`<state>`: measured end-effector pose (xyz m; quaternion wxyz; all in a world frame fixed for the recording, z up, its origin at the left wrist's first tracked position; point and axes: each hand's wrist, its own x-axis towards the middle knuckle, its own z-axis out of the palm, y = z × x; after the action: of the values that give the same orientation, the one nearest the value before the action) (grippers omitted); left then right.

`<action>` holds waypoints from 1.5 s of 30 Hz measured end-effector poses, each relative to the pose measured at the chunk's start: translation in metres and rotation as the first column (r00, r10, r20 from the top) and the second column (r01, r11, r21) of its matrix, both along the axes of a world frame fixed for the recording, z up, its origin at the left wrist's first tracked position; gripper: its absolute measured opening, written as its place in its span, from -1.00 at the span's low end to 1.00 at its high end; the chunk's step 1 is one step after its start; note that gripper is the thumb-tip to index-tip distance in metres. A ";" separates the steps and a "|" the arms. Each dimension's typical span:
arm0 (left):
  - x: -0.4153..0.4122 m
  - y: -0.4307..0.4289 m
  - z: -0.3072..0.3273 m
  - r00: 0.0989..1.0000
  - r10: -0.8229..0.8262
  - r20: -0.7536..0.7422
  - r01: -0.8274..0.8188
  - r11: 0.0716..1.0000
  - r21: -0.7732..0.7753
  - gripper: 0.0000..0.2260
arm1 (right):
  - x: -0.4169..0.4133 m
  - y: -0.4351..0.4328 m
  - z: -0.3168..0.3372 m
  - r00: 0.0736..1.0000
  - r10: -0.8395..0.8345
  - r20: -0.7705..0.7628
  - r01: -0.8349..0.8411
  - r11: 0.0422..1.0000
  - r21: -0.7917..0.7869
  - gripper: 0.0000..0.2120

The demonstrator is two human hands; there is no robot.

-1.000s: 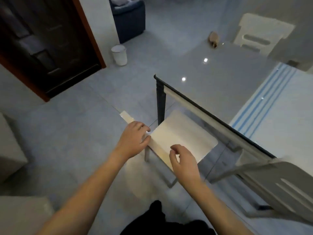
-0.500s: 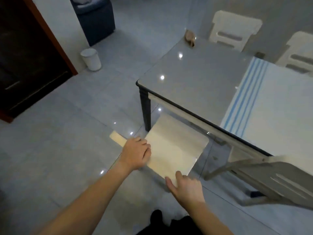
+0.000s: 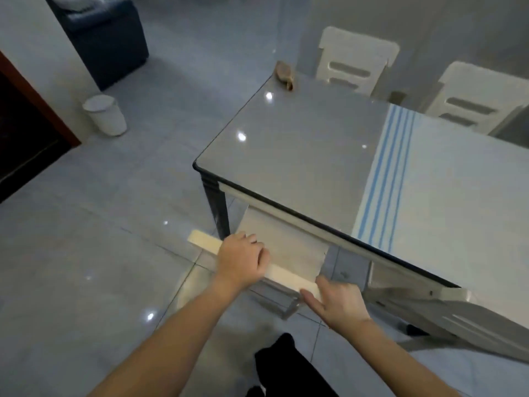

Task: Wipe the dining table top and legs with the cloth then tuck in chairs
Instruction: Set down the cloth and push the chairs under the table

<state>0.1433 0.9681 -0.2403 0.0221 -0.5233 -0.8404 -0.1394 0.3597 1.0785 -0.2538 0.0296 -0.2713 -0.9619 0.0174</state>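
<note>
As the right hand (image 3: 337,305) presses straight-fingered on the end of the chair (image 3: 283,245) top rail (image 3: 289,279) and the left hand (image 3: 242,260) curls over it, the seat sits half under the worktop (image 3: 300,156), and the chair looks light, stiff and best pushed by that rail.

Cream chair (image 3: 283,247) seat partly under table (image 3: 300,156); cloth (image 3: 284,74) crumpled at far corner.
</note>
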 end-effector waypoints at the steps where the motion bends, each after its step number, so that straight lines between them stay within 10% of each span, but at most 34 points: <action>1: -0.004 0.007 0.000 1.000 -0.001 -0.009 0.001 1.000 -0.001 -0.73 | -0.004 0.008 0.000 1.000 0.000 -0.001 0.000 1.000 0.016 -0.31; 8: -0.035 0.068 0.000 1.000 0.006 -0.025 -0.005 1.000 0.029 -0.71 | -0.031 0.072 -0.003 1.000 0.012 0.018 -0.012 1.000 0.015 -0.13; 27: -0.133 0.104 -0.008 0.958 -0.281 0.050 0.284 0.954 -0.090 -0.68 | -0.072 0.108 -0.008 0.997 -0.077 -0.024 0.076 0.997 -0.015 -0.41; 34: -0.181 0.095 -0.006 0.974 -0.200 0.107 0.215 0.964 -0.158 -0.64 | -0.099 0.085 0.010 0.886 -0.455 0.087 0.462 0.880 -0.106 -0.42; 45: -0.194 0.121 0.003 0.956 -0.284 0.068 0.292 0.942 -0.168 -0.56 | -0.125 0.102 0.031 0.798 -0.576 0.178 0.602 0.775 -0.190 -0.56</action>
<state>-0.0511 1.0890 -0.2375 -0.0627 -0.6372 -0.7642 -0.0773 0.2351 1.1805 -0.2225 -0.0517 -0.5610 -0.8193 0.1067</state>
